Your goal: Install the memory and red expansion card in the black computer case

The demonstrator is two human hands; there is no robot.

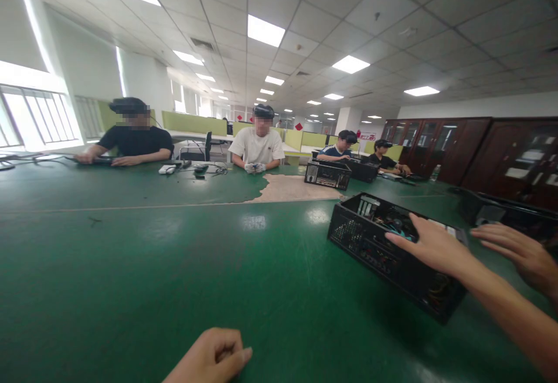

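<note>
Head view: left hand (211, 355) is curled into a fist low on the green desk (174, 267), gripping nothing that shows. Right hand (431, 246) is stretched flat, fingers open, at the top rim of the open black metal computer case (364, 239) lying on the desk's right side. Another person's open hand (518, 252) is just beside it.

Ceiling panel lights (265, 30) glare over a green table (131, 243), bright windows (39, 115) at nine o'clock, dark wooden cabinets (457, 145) at three o'clock.
</note>
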